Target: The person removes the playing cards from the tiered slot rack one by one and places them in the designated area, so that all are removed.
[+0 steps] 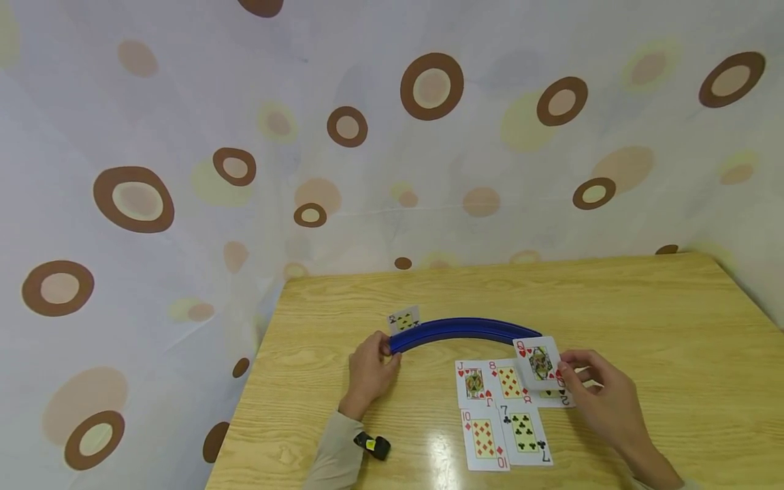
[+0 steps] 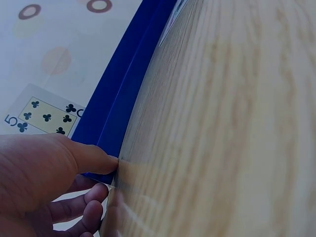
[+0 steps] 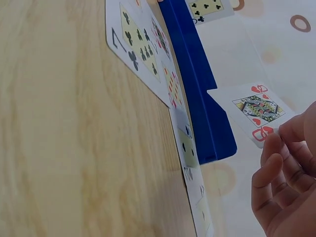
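A blue curved card holder lies on the table, with a five of clubs standing at its left end. My left hand pinches that end; in the left wrist view the thumb lies on the front side. My right hand holds a queen of hearts by its right edge, above the table near the holder's right end. Under the queen, a black-suit card is mostly hidden. Beside it lie a jack of hearts and an eight of diamonds, face up.
A ten of diamonds and a seven of clubs form the nearer row of cards. The wooden table meets a wall covering with round patterns at its back and left. A black strap sits on the left wrist.
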Demonstrator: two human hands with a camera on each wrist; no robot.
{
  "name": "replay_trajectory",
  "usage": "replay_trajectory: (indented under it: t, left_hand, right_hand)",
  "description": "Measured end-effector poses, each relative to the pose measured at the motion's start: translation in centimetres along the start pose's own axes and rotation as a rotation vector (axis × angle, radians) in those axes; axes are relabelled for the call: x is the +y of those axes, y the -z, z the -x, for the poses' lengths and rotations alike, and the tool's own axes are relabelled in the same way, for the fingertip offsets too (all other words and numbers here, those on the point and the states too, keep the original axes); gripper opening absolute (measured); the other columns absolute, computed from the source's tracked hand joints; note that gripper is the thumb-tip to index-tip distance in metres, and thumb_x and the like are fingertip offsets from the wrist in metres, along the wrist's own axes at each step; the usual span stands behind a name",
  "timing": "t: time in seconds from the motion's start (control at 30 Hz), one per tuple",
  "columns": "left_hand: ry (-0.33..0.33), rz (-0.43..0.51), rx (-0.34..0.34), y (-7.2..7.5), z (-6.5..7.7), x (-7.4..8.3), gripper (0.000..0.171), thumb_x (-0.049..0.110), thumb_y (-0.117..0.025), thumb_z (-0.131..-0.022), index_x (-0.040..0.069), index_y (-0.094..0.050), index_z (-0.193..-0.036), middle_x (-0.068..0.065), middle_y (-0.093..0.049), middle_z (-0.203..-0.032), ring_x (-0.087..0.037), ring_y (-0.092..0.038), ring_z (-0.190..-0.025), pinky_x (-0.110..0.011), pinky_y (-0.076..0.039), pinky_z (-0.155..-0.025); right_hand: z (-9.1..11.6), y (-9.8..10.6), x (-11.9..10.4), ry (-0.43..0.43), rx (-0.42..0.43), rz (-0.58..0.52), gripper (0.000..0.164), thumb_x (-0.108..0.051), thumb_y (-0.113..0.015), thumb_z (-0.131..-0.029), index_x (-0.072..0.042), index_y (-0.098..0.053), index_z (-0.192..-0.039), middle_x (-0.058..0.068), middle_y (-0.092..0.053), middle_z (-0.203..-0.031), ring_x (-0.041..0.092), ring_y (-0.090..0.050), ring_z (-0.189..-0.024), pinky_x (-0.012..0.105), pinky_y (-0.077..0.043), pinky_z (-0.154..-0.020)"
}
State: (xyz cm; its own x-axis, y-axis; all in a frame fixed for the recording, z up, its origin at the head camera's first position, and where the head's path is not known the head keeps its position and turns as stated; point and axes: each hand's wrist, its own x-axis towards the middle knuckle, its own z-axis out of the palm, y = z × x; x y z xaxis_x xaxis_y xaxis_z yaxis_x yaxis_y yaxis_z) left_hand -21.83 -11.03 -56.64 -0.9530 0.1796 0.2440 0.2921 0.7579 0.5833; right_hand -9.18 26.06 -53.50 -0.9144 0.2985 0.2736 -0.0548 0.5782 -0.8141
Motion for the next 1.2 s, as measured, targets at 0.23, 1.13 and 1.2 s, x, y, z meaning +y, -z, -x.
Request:
replay_trajectory:
  t: [0.23, 1.13, 1.2]
  left_hand:
    - [0.013, -0.008, -0.004, -0.3, 0.1, -0.4, 0.02, 0.016, -0.083, -0.094, 0.009, -0.068, -0.105, -0.001, -0.069, -0.089, -0.009, -0.053, -0.075, -0.029, -0.037, -0.075]
    - [0.012, 0.006, -0.008, 0.0, 0.0, 0.0, 0.019, 0.015, -0.083, -0.094, 0.008, -0.067, -0.104, -0.002, -0.068, -0.089, -0.012, -0.055, -0.077, -0.031, -0.04, -0.077]
    - [0.008, 0.004, -0.005, 0.0, 0.0, 0.0, 0.019, 0.015, -0.083, -0.094, 0.008, -0.068, -0.104, -0.002, -0.068, -0.089, -0.012, -0.056, -0.077, -0.031, -0.04, -0.077]
  right_hand:
    - [0.9, 0.7, 0.8, -0.074, -0.021, 0.043, 0.015, -0.014, -0.072, -0.105, -0.007, -0.076, -0.117, -0.012, -0.074, -0.094, -0.008, -0.062, -0.077, 0.016, -0.05, -0.064]
    - [2.0, 4.6, 3.2, -0.256, -0.416, 0.215, 0.036, -0.028, -0.069, -0.108, -0.002, -0.072, -0.133, 0.001, -0.079, -0.103, 0.001, -0.063, -0.077, 0.022, -0.05, -0.069]
    - [2.2, 4.6, 3.3, -0.26, -0.439, 0.227, 0.035, -0.028, -0.069, -0.108, -0.003, -0.072, -0.133, 0.0, -0.079, -0.103, 0.001, -0.064, -0.077, 0.022, -0.05, -0.069]
